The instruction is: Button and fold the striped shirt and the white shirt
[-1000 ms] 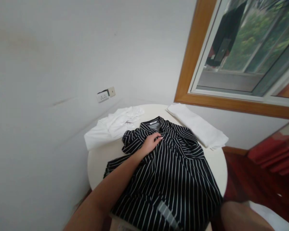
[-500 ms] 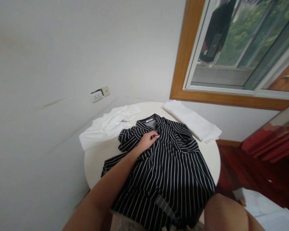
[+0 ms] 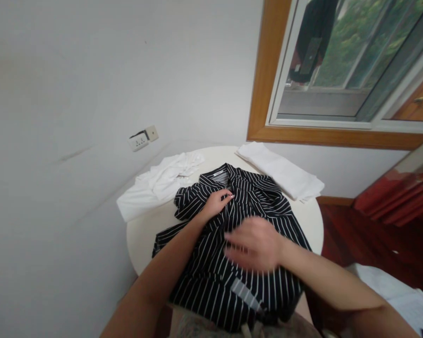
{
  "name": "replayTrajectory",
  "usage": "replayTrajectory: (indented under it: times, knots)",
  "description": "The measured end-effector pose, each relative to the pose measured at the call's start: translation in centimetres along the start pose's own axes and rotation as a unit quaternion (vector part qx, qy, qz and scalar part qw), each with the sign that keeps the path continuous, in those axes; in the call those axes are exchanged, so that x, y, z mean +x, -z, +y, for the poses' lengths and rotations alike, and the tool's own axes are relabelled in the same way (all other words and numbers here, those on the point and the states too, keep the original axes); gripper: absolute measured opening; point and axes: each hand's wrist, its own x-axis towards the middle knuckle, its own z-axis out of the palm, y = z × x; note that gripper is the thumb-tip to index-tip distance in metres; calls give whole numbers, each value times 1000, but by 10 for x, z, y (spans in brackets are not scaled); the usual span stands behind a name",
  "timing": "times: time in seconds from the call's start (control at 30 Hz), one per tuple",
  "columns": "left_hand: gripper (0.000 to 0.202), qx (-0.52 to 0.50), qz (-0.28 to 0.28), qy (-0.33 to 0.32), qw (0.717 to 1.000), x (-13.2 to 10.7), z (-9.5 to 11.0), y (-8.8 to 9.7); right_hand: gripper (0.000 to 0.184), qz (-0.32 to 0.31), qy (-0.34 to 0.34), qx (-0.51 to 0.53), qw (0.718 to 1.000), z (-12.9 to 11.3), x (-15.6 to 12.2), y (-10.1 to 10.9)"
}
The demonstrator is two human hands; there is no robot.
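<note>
A black shirt [image 3: 246, 244] with white stripes lies spread, front up, over the round table [image 3: 144, 239], its collar pointing away from me and its lower end hanging at the near edge. Just below the collar, my left hand [image 3: 216, 203] pinches the shirt's front opening between thumb and fingers. My right hand [image 3: 255, 244] is over the middle of the shirt, blurred by motion. Its fingers stretch to the left, apart from one another, and nothing shows in them. Whether it touches the cloth I cannot tell.
A crumpled white garment [image 3: 158, 180] lies at the table's left. At the back right rests a folded white cloth [image 3: 282, 171]. A wall with a socket [image 3: 138, 142] and a wood-framed window [image 3: 338, 135] stand behind. White material [image 3: 391, 295] is at lower right, near a red curtain [image 3: 402, 197].
My right hand has come in from the lower right edge to above the middle of the shirt. My left hand keeps its pinch near the collar. The view has shifted slightly.
</note>
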Motion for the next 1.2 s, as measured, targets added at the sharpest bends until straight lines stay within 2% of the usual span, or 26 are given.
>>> replayTrajectory:
  times: [0.07,0.17,0.23,0.3,0.43,0.6,0.67,0.73,0.83,0.93,1.03,1.13,1.2]
  knots:
    - [21,5,-6,4,1000,0,0,0,31,-27,-23,1,999,38,17,-19]
    - [21,9,-13,-8,1000,0,0,1,36,-43,-164,2,985,95,22,-52]
    - [21,8,-10,-17,1000,-1,0,2,35,-71,-221,35,972,122,15,-70]
    - [21,14,7,-16,1000,-1,-1,3,36,-83,-240,64,965,136,5,-82]
    - [19,59,28,-2,998,-1,0,1,35,-79,-239,72,965,141,-4,-86]
    - [17,119,21,18,993,0,5,-1,42,-69,-246,93,962,141,-1,-81]
    - [17,117,23,23,993,1,6,3,44,-61,-250,113,960,144,-3,-79]
    - [18,100,48,31,993,1,5,9,44,-51,-255,142,955,147,-6,-76]
    - [23,86,104,46,990,2,5,23,45,-40,-288,202,935,152,-11,-69]
    - [26,102,123,50,986,2,8,32,44,3,-347,233,909,156,-14,-65]
    - [16,169,103,32,980,1,18,34,43,68,-356,213,907,161,-14,-66]
    - [14,232,57,-26,971,-1,32,28,42,76,-351,213,909,165,-13,-68]
    - [19,208,6,-63,976,-3,41,19,41,77,-354,221,906,167,-13,-69]
